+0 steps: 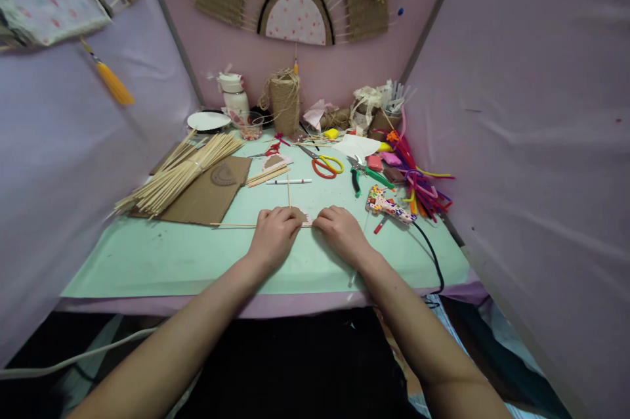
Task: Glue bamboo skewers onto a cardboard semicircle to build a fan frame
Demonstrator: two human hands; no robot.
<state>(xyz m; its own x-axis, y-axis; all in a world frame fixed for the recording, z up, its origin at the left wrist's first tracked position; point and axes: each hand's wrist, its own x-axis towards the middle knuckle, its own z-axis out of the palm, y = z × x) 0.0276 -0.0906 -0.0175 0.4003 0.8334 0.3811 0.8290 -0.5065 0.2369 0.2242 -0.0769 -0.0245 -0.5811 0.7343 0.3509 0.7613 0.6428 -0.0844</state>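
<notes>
A small half-round cardboard piece (297,213) with a pale patterned edge lies on the table between my hands. My left hand (276,235) is closed over its left part, fingers curled. From the right, my right hand (344,235) is closed with its fingertips at the piece's right edge. One thin bamboo stick (289,190) stands out from the piece toward the back. Another thin stick (233,226) runs out leftward from under my left hand. The fingers hide much of the piece and where the sticks meet it.
A bundle of bamboo sticks (189,173) lies on a cardboard sheet (216,199) at left. Behind the hands are a white pen (289,181), scissors (327,166) and green-handled pliers (369,173). A patterned glue gun (388,205) with a black cord (436,255) lies at right.
</notes>
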